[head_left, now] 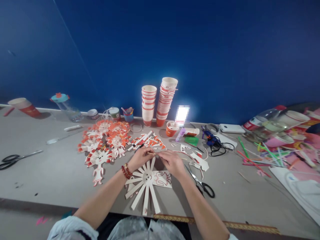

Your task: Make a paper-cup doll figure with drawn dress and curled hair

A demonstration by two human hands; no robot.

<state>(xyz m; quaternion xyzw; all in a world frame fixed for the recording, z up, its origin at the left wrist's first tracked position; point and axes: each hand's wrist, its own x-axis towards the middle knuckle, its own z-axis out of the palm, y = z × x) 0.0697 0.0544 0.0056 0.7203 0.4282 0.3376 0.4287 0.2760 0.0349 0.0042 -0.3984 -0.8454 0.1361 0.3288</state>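
A flattened paper cup cut into radiating white strips, with a drawn face and a small body piece (146, 184), lies on the grey table (50, 173) just in front of me. My left hand (140, 158) and my right hand (171, 162) meet above its far strips, fingertips pinching one thin strip between them. A red bead bracelet sits on my left wrist. Black-handled scissors (203, 186) lie right of my right wrist.
A pile of finished orange-and-white cup figures (105, 141) lies to the left. Two stacks of paper cups (157, 101) stand at the back by the blue wall. A glue gun (211, 139), a second pair of scissors (15, 158) and coloured straws (260, 156) lie around.
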